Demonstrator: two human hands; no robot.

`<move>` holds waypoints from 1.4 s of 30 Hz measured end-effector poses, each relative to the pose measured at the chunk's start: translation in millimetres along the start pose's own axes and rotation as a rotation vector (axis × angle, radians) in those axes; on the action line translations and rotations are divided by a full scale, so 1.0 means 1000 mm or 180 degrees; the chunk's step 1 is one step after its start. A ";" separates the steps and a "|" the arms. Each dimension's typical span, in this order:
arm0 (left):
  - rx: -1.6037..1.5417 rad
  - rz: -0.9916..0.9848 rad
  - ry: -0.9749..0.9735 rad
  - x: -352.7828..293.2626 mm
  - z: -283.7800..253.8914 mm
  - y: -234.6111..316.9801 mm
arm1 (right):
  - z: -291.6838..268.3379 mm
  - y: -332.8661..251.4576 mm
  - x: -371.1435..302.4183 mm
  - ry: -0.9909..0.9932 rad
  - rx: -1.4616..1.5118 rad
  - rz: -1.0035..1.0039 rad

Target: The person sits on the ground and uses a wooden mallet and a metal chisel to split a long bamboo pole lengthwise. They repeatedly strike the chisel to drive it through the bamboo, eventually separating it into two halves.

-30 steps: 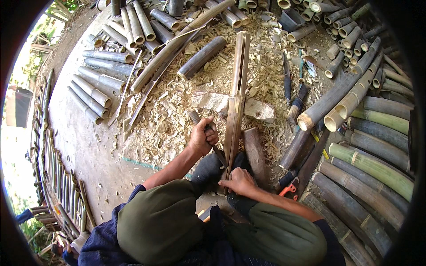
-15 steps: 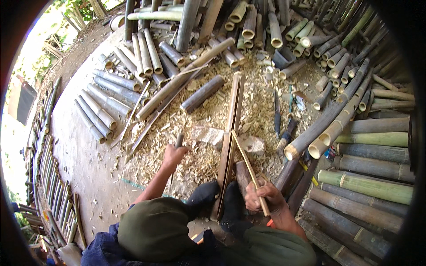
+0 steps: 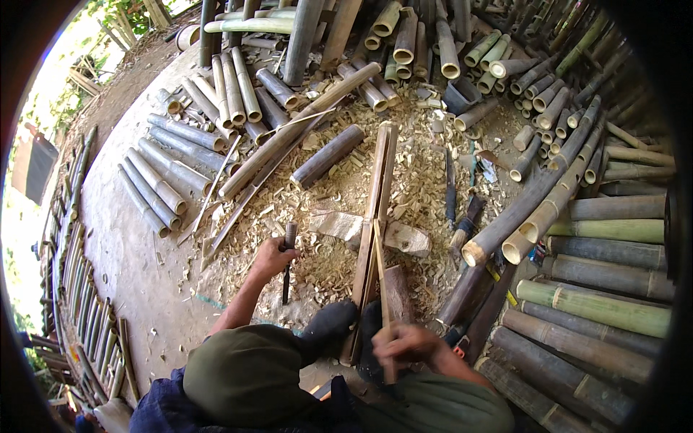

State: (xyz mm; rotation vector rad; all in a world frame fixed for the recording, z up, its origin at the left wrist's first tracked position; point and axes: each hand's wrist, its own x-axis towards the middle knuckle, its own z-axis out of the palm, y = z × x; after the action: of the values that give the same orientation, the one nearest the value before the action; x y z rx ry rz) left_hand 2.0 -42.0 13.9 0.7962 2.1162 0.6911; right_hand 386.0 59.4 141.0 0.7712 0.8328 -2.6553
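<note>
Grips a bladed tool (image 3: 286,280) in the left hand (image 3: 271,257), point down, left of the split bamboo pole (image 3: 372,189), apparently for clearance, and a thin strip (image 3: 382,278) in the right hand (image 3: 408,343) along the pole's right side.

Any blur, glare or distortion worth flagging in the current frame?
Head view: the right hand and the near end of its thin strip are blurred; head view: the left hand looks sharper; head view: outdoor background at left is blown out; head view: a black fisheye border rounds the corners.
</note>
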 end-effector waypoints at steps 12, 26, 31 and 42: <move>-0.3390 0.0059 0.0243 -0.007 -0.022 0.106 | 0.001 -0.054 -0.027 -0.1298 0.1207 -0.1309; -0.4781 -0.0598 0.0365 0.033 0.065 0.088 | -0.005 0.032 0.053 0.0061 -0.1816 0.0847; -0.4833 -0.1116 0.0374 0.040 0.073 0.070 | -0.016 0.056 0.077 0.0782 -0.2795 0.0989; -0.4803 -0.0375 0.0308 0.034 0.069 0.115 | 0.019 -0.051 -0.019 -0.0511 0.0769 -0.0753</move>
State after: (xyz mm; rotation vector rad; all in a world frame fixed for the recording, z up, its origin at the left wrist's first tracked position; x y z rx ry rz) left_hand 75.2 72.6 37.5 -0.2189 1.1033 1.8569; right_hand 374.3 90.9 187.7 0.5283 0.6018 -3.0210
